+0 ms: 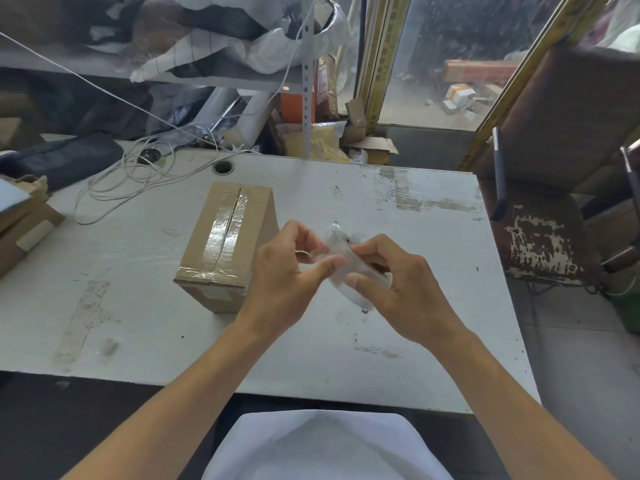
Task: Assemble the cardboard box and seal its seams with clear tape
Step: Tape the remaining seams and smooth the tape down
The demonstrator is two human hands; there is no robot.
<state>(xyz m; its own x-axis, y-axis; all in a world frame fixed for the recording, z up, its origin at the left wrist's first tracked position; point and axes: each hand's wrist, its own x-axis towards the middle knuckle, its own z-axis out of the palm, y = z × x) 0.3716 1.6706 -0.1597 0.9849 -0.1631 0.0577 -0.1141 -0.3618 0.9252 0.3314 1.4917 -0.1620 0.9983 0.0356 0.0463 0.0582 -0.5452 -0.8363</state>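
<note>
A closed brown cardboard box [227, 244] stands on the white table [398, 209], left of centre. Clear tape runs along its top seam and over its near edge. To the right of the box, above the table, my left hand [284, 282] and my right hand [405, 289] meet. Between them is a crumpled piece of clear tape [341, 252]. My left thumb and fingers pinch one side of it, my right thumb and fingers pinch the other. A pale object under my right hand is mostly hidden.
Tangled white cable [138, 174] lies at the table's back left by a round cable hole [223, 167]. Cardboard pieces [20, 226] sit at the left edge. A worn chair [554, 202] stands to the right. Cluttered shelves rise behind the table.
</note>
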